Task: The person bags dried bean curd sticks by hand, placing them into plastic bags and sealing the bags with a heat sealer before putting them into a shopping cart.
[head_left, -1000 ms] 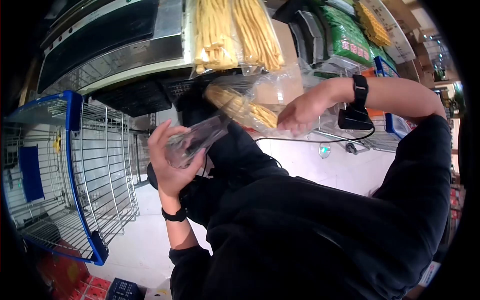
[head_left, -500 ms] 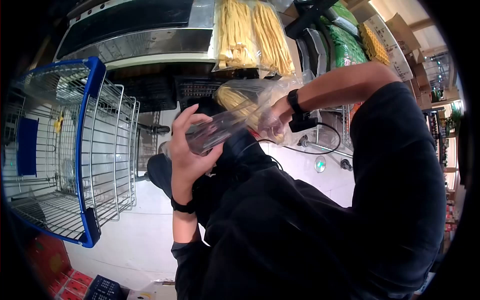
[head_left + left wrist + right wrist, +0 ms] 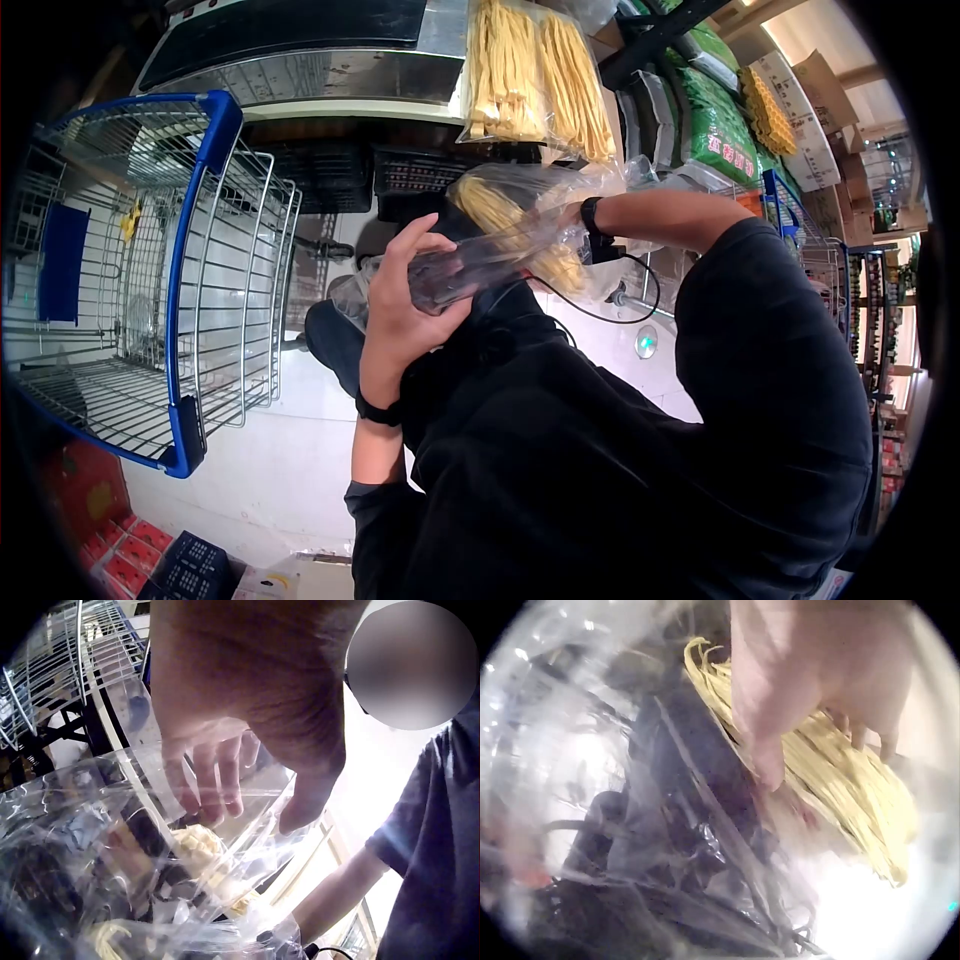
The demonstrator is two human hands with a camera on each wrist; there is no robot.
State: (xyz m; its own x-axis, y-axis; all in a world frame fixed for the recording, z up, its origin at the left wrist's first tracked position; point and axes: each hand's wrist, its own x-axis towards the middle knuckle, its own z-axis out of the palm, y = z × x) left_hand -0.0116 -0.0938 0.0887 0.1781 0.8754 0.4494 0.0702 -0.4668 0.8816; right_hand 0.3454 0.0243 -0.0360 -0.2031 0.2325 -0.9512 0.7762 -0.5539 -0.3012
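My left hand (image 3: 410, 295) stretches the mouth of a clear plastic bag (image 3: 500, 262) across its spread fingers and thumb. In the left wrist view the same film (image 3: 82, 825) runs below the fingertips (image 3: 234, 806). Inside the bag, my right hand (image 3: 568, 222) grips a bundle of yellow dried bean curd sticks (image 3: 490, 207). The right wrist view has the thumb on one side of the sticks (image 3: 847, 795) and the fingers on the other. Plastic partly veils the right hand in the head view.
Packed bean curd sticks (image 3: 508, 75) lie on the shelf above, with green bags (image 3: 715, 125) to their right. A blue-rimmed shopping cart (image 3: 175, 290) stands at left. Black crates (image 3: 320, 175) sit under the shelf, and red boxes (image 3: 125, 560) are at lower left.
My right hand has moved left and deeper into the bag with the bean curd sticks. The left hand keeps the bag mouth spread. The head view has shifted.
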